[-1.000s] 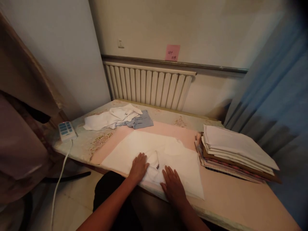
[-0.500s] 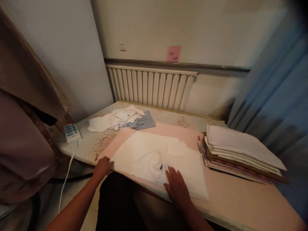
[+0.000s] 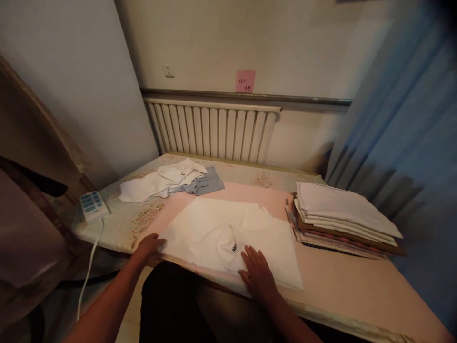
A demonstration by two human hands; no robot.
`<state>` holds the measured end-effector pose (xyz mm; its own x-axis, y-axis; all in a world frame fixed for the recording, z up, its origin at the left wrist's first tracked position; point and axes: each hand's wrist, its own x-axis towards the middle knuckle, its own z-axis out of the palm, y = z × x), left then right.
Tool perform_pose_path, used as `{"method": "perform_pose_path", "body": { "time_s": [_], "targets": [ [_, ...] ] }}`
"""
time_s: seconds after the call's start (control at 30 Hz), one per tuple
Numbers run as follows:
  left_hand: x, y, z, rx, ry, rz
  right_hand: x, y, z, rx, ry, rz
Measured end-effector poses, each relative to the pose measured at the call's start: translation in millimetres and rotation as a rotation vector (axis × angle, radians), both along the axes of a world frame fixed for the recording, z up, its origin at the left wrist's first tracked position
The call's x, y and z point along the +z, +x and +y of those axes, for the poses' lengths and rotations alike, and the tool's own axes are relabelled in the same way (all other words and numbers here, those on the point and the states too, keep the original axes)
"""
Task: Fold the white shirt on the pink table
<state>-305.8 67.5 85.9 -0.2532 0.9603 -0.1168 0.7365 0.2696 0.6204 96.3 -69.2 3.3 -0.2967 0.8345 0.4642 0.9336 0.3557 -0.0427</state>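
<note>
A white T-shirt point(image 3: 210, 216) lies spread on the pink cloth, with dark printed letters point(image 3: 234, 248) showing at a bunched fold near its middle. At the shirt's near left corner, my left hand point(image 3: 150, 247) is closed on the edge of the fabric; its fingertips are partly hidden. My right hand point(image 3: 257, 272) rests palm down on the front part of the shirt, just right of the letters, fingers stretched out and a little apart.
A folded fabric stack point(image 3: 342, 214) stands to the right on the pink cloth point(image 3: 342, 286). Crumpled white garments point(image 3: 160, 180) and a grey-blue one point(image 3: 210, 182) lie at the back left. A power strip point(image 3: 93, 206) with a white cord sits at the table's left corner. Behind is a radiator point(image 3: 214, 128).
The view has shifted slightly, so the scene sits further left in the picture. Both hands keep their places on the T-shirt, which looks the same.
</note>
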Motion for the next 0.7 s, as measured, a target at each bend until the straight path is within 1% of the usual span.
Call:
{"method": "perform_pose_path", "body": {
  "time_s": [0.07, 0.13, 0.2, 0.27, 0.4, 0.47, 0.5, 0.53, 0.6, 0.67, 0.7],
  "targets": [
    [10.5, 10, -3, -0.016, 0.007, -0.117, 1.4, -7, 2, -0.033, 0.004, 0.028],
    [23.1, 23, -4, -0.029, 0.029, -0.346, 2.8, -16, 4, -0.06, 0.0, 0.054],
    [37.4, 39, -5, -0.047, 0.055, -0.64, 3.6, -26, 6, -0.067, -0.019, 0.067],
    [52.2, 57, -5, -0.081, 0.069, -0.783, 3.5, -32, 6, -0.064, -0.045, 0.065],
    [81.6, 99, -4, -0.113, 0.121, -0.877, 2.4, -37, 0, -0.068, -0.09, 0.063],
    [96.1, 125, -4, -0.105, 0.187, -0.948, 3.1, -38, -4, -0.073, -0.108, 0.064],
    [103.0, 140, -6, -0.113, 0.236, -0.951, 4.0, -39, -5, -0.075, -0.117, 0.066],
    [109.2, 156, -7, -0.161, 0.283, -0.914, 5.1, -39, -6, -0.075, -0.126, 0.069],
    [117.6, 194, -14, -0.314, 0.409, -0.717, 7.9, -40, -8, -0.074, -0.14, 0.075],
    [117.8, 240, -26, -0.424, 0.409, -0.645, 9.9, -40, -8, -0.073, -0.14, 0.078],
    [114.1, 265, -35, -0.48, 0.398, -0.608, 10.2, -41, -7, -0.071, -0.136, 0.075]
  ]
}}
